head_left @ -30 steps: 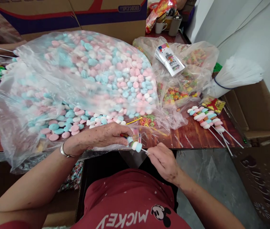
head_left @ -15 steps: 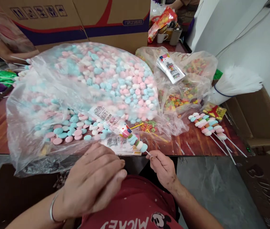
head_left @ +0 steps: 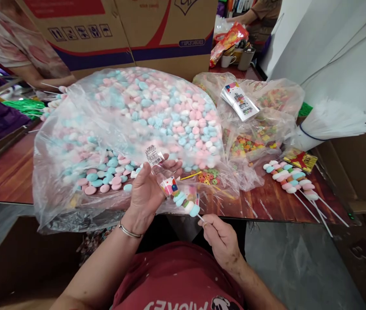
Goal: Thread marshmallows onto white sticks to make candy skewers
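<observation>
Above "MICKEY" shirt (head_left: 183,297), left hand (head_left: 147,189) grips barcoded sleeve (head_left: 161,170), right hand (head_left: 221,237) pinches candy skewer (head_left: 186,203).

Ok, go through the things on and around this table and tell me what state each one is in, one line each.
Left hand: holding a clear sleeve over the skewer's top.
Right hand: pinching the stick's lower end.
Candy skewer: threaded, tip partly in the sleeve.
Big candy bag: open, spilling onto the table.
Ring candy bag: open.
Finished skewers: lying unwrapped.
White sticks: bundled.
</observation>
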`<state>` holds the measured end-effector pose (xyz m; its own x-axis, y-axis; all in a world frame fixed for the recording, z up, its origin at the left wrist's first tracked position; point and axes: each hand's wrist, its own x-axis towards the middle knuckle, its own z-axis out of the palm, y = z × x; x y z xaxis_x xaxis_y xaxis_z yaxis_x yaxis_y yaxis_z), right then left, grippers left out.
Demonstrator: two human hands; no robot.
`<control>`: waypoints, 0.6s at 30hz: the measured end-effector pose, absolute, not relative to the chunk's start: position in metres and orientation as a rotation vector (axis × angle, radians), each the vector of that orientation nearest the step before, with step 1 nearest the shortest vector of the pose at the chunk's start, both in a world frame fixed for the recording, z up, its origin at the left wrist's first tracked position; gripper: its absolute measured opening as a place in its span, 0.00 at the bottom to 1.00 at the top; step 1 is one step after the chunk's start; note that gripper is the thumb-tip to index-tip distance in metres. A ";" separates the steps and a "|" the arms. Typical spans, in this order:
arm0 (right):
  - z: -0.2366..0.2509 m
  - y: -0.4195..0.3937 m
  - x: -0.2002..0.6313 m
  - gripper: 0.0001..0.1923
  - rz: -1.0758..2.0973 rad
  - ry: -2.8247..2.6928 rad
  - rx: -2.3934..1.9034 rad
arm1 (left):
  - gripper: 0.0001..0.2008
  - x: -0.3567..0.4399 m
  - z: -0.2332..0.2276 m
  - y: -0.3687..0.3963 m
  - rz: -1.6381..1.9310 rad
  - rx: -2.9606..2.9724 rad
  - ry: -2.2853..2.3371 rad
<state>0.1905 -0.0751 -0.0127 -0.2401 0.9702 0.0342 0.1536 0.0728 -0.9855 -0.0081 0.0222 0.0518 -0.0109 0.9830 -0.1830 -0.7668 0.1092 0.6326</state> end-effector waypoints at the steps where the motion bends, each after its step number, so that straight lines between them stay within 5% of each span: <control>1: -0.013 -0.076 0.189 0.14 1.259 -1.539 -1.166 | 0.20 -0.006 0.051 0.024 1.455 0.391 0.664; 5: -0.013 -0.075 0.180 0.12 1.002 -1.666 -1.193 | 0.18 0.008 0.051 0.024 1.468 0.431 0.601; 11: -0.010 -0.059 0.164 0.12 -0.051 -1.933 -1.181 | 0.17 0.034 0.047 0.014 1.505 0.505 0.652; 14: -0.006 -0.056 0.165 0.11 0.058 -1.909 -1.207 | 0.16 0.035 0.042 0.010 1.481 0.516 0.672; 18: -0.004 -0.064 0.172 0.13 0.682 -1.738 -1.239 | 0.21 0.023 0.042 0.010 1.389 0.555 0.696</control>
<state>0.1724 -0.0635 -0.0038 -0.1255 0.9338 0.3351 0.4567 0.3543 -0.8160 0.0231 0.0102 0.0419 0.0431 0.9924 -0.1153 -0.6862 0.1133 0.7185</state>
